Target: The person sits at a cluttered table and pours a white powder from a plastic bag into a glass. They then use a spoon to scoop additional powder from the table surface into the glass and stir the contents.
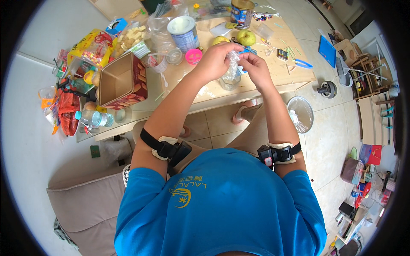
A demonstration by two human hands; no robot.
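Observation:
Both my hands are over the front of the wooden table [209, 91]. My left hand [218, 60] grips a crumpled piece of clear plastic film or bag [232, 68] from the left. On its right side, my right hand [256, 68] pinches the same plastic between thumb and fingers. Directly below the plastic stands a clear glass cup [230, 84] near the table's front edge; whether the plastic reaches into it I cannot tell. Just behind my hands lie a yellow-green pear [246, 37] and a second pear [220, 40], partly hidden by my left hand.
A pink round lid [193, 56], a white-lidded can [183, 33] and an open rectangular tin [120, 80] stand to the left. Several batteries [282, 54] and blue tweezers [302, 63] lie right. A lined waste bin [300, 113] is on the floor by my right arm.

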